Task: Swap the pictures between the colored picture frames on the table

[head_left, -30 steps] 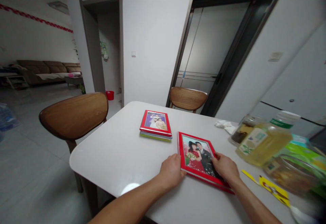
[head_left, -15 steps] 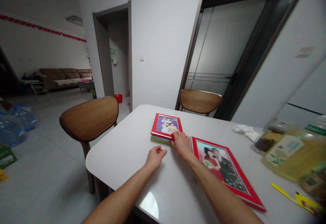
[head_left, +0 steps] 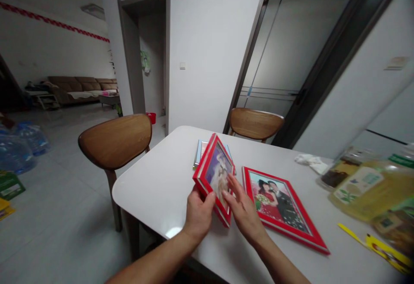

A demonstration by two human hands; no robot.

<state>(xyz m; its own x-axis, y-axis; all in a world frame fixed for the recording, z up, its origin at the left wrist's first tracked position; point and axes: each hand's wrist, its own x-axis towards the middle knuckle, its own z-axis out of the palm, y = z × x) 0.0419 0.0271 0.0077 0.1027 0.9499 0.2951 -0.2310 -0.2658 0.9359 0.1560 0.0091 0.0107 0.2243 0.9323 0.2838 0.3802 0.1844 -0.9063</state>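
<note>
A small red picture frame with a purple-backed photo is held tilted up above the table. My left hand grips its lower left edge, thumb at the front and fingers behind. With fingers stretched out, my right hand rests against the front of the photo near its right side. Behind the raised frame, a light blue frame lies on the table, mostly hidden. A larger red picture frame showing a couple lies flat to the right of my right hand.
The white table has rounded corners. On its right stand a yellow liquid bottle and a clear container, near white tissue and a yellow item. Wooden chairs stand left and behind.
The small red frame has been lifted off the light blue frame and tilted towards me. My left hand has taken hold of it, while my right hand has shifted onto its front.
</note>
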